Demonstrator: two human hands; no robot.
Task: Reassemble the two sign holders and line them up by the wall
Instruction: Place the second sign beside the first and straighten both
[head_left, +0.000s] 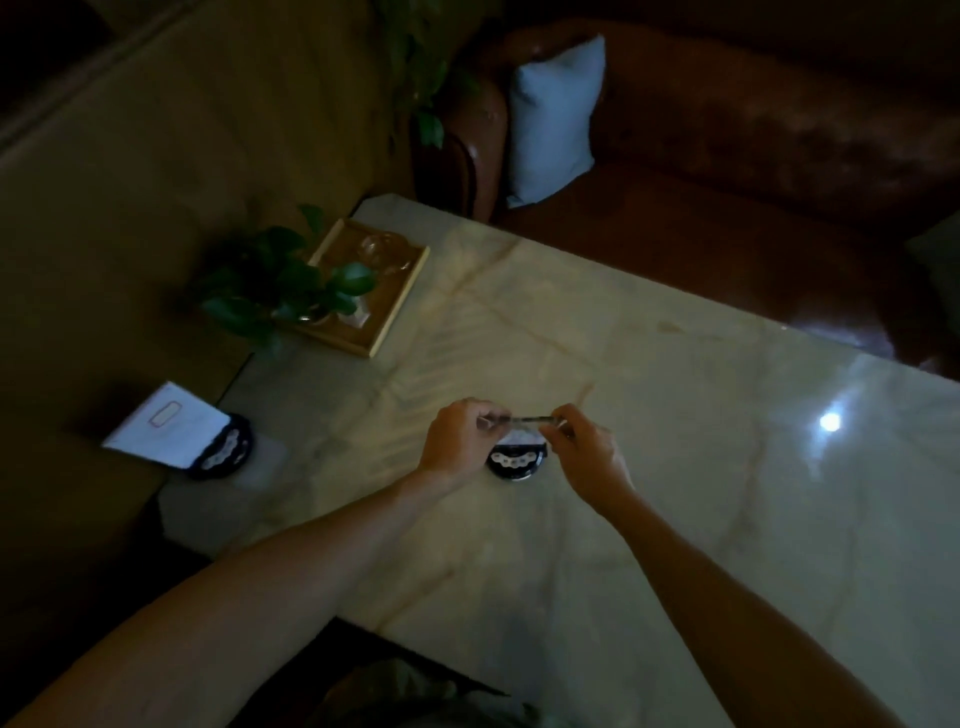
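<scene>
**A:** Start with the big things. The sofa with its pale cushion sits past the far edge of the counter, well apart from your work. The wooden tray with the leafy plant stands at the far left corner by the wall.

**B:** And the sign holders?

**A:** The finished sign holder, white card in a round black base, stands against the wall at the counter's left edge. The second base is mid-counter, right beneath your hands.

**B:** What am I holding?

**A:** Your left hand and right hand each pinch one end of the clear panel, seen edge-on, just above that base. Both hands are closed narrow on it.

**B:** How will it handle?

**A:** My guess: light, stiff, slick and easily scratched or smudged. Grip the side edges, and press down evenly so it seats in the slot. The base looks heavier and may slide on the glossy counter.

**B:** Anything in the way?

**A:** Nothing between you and the wall; only the tray further along.
</scene>
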